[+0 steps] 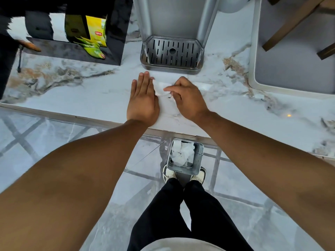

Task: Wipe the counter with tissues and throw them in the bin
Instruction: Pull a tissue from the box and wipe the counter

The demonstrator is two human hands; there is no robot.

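- Black organiser [101, 57] seen at far left of the marble tabletop [72, 95], yellow tea box [97, 31] and green sachets [91, 48] inside.
- Left hand [143, 100] laid flat and open on the tabletop near its front edge, fingers straight, nothing gripped; its thumb side touches the tissue.
- White tissue [160, 88] pressed on the tabletop between both hands, just in front of the dispenser's drip tray [171, 52].
- Right hand [188, 98] curled, fingertips pinching the tissue's edge.
- Metal bin [198, 156] on the floor below the tabletop edge, by the shoes, crumpled tissues [183, 153] already inside.
- Grey tray [253, 82] at far right.
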